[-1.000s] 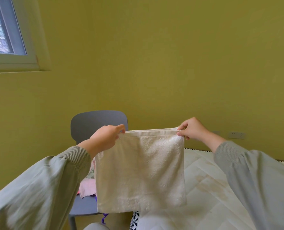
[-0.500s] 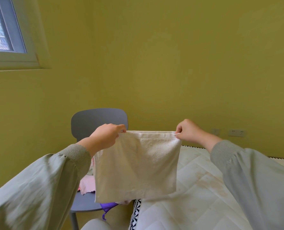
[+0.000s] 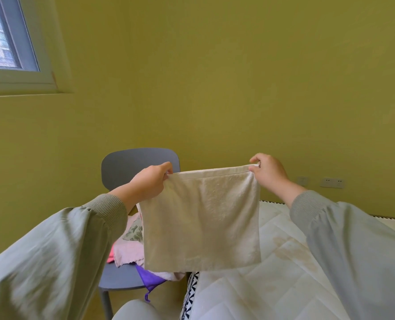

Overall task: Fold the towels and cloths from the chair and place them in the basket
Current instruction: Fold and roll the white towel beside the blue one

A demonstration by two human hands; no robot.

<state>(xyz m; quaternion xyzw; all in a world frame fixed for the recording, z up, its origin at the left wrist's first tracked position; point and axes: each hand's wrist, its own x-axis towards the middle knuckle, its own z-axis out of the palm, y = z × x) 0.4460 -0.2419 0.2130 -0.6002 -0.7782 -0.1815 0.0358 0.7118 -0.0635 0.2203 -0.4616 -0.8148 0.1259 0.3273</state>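
hanging in mid-air in the head view, a cream towel (image 3: 202,220) is being held up in front of the person by its top hem. the left hand (image 3: 149,184) is pinching the top left corner and the right hand (image 3: 269,173) is pinching the top right corner, each with its fingers curled onto the cloth, so neither hand is free. the towel is hanging as a flat, nearly square sheet, its taut top edge running left to right between the hands and tilting slightly up toward the right one, its lower edge dangling loose. it is hanging partly in front of the grey chair (image 3: 131,165) and partly over the near side of the mattress (image 3: 284,262). more cloths (image 3: 128,250) are lying heaped on the chair seat, with a purple cloth (image 3: 149,279) drooping off its front. the basket is not showing anywhere. the coming fold is probably turning on that left-to-right edge: each hand is sitting at one end of it, equally near, so bringing the two corners together would halve the towel across its width.
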